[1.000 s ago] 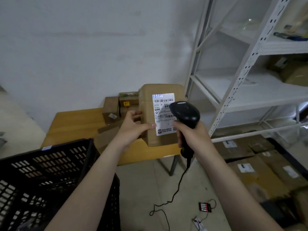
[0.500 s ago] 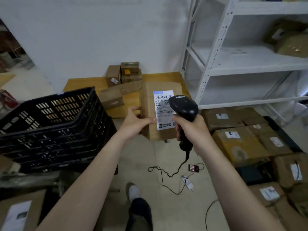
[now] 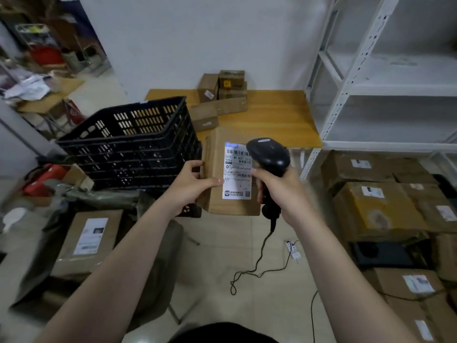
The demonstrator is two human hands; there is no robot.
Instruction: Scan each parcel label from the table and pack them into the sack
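Note:
My left hand grips the left edge of a brown cardboard parcel, held up in front of me with its white label facing me. My right hand grips the handle of a black corded barcode scanner, whose head sits over the label's right edge. Several more small parcels lie on the wooden table behind. A grey-green sack lies low at the left, with a labelled parcel in it.
A stack of black plastic crates stands left of the held parcel. White metal shelving rises at the right, with many labelled boxes piled on the floor below. The scanner cable trails across the tiled floor.
The view has swung down and to the left, bringing the crates, sack and floor boxes into sight. Both hands keep the parcel and scanner together, now lower and away from the table.

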